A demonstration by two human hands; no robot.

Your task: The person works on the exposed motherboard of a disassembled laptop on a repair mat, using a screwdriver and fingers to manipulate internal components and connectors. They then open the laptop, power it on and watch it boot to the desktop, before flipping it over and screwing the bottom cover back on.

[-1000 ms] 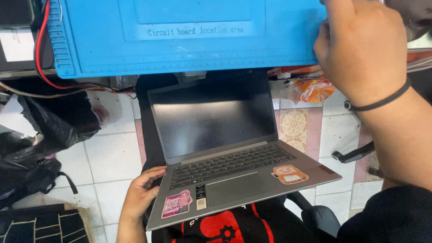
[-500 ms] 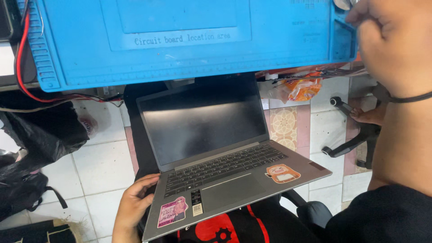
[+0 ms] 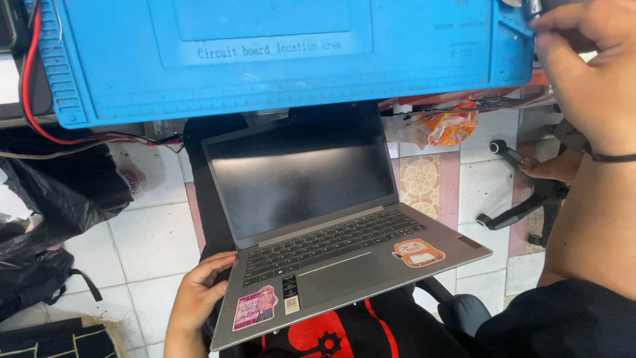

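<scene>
An open grey laptop (image 3: 344, 265) with a dark screen rests on my lap, tilted down to the left, with two stickers on its palm rest. My left hand (image 3: 199, 292) grips its front left corner from the side. My right hand (image 3: 589, 73) is raised at the upper right, by the right edge of the blue repair mat (image 3: 278, 59) that covers the workbench. Its fingers are curled near a small metal object at the mat's corner; whether they hold anything is hidden. A black band circles that wrist.
A red wire (image 3: 40, 113) hangs over the mat's left edge. Black plastic bags (image 3: 59, 192) lie on the white tiled floor at left. An orange snack wrapper (image 3: 450, 126) and a black chair base (image 3: 523, 192) sit on the floor at right.
My view has shifted right and lower. My right hand has moved from the mat's upper right area to its right edge. The laptop and my left hand stay in place.
</scene>
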